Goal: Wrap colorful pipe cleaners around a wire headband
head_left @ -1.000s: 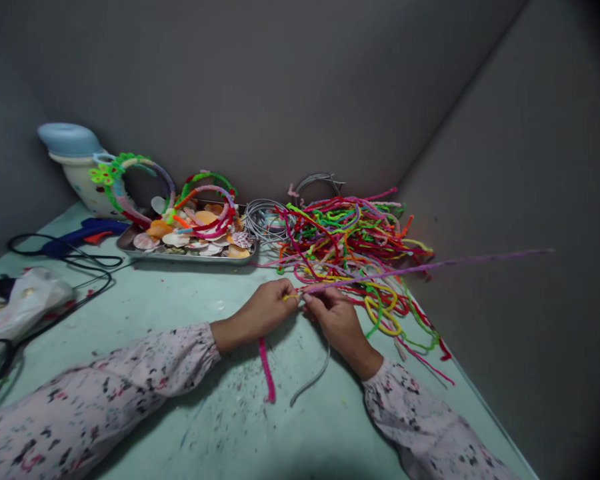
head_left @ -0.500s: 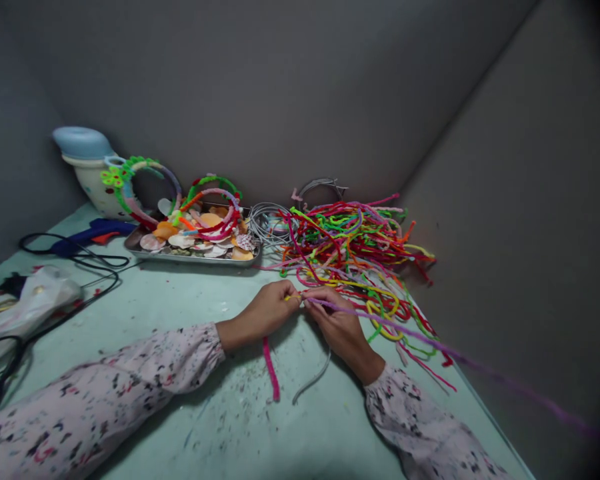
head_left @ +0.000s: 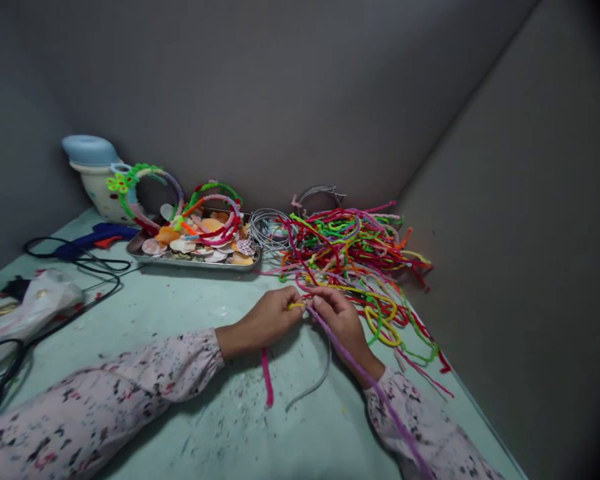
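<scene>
Over the middle of the table my left hand (head_left: 273, 319) is closed in a pinch, with a short piece of yellow pipe cleaner (head_left: 296, 305) showing at its fingertips. Close against it, my right hand (head_left: 341, 325) pinches a long purple pipe cleaner (head_left: 347, 357), which runs down across my right wrist and sleeve. The fingertips of both hands nearly meet and hide where the strands join. A curved grey wire (head_left: 316, 387) comes out below my hands; its upper end is hidden. A pink pipe cleaner (head_left: 267, 380) hangs or lies just under my left hand.
A heap of coloured pipe cleaners (head_left: 350, 240) lies at the back right, beside coiled grey wire (head_left: 270, 230). A metal tray (head_left: 200, 265) holds shells and wrapped hoops. On the left are a blue glue gun (head_left: 93, 237), a black cord (head_left: 107, 293), a plastic bag (head_left: 55, 297) and a blue-lidded container (head_left: 97, 180).
The purple pipe cleaner has swung from stretching far right to lying down along my right forearm. My hands stay together in nearly the same place.
</scene>
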Motion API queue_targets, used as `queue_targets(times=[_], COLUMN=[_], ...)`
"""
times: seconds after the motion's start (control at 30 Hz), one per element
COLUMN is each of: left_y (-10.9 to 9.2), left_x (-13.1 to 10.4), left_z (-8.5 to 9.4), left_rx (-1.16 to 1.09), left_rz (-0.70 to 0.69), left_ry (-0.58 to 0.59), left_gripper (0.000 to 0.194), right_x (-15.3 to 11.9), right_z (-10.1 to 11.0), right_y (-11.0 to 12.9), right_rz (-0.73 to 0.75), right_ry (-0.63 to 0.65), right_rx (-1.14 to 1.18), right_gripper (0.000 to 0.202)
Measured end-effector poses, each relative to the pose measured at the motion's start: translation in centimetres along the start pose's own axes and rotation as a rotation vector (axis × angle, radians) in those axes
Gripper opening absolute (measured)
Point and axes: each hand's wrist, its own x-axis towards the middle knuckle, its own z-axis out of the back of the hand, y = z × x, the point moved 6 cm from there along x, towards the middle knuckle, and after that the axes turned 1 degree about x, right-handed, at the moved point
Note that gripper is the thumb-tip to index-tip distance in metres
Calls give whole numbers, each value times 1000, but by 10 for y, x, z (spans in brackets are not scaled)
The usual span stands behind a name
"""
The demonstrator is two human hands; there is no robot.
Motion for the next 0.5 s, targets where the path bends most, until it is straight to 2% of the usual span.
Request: queue_targets(times=[0.1, 0.2, 0.3, 0.5], left_y=[-1, -1, -2, -4], left_x=[-2, -2, -2, -1], left_z=[-2, -2, -1, -2], left_rx=[6, -1, 7, 46], left_rz=[-14, -21, -37, -36], left_ry=[25, 32, 31, 42], left_gripper=[16, 16, 15, 14], right_x=[3, 3, 2, 3], right_z=[-1, -5, -6, -4], right_y=[-12, -17, -17, -18], right_rz=[-110, -165, -191, -203], right_ry=[24, 103, 170, 206], right_rx=[128, 214, 204, 157], right_gripper=[23, 22, 21, 19])
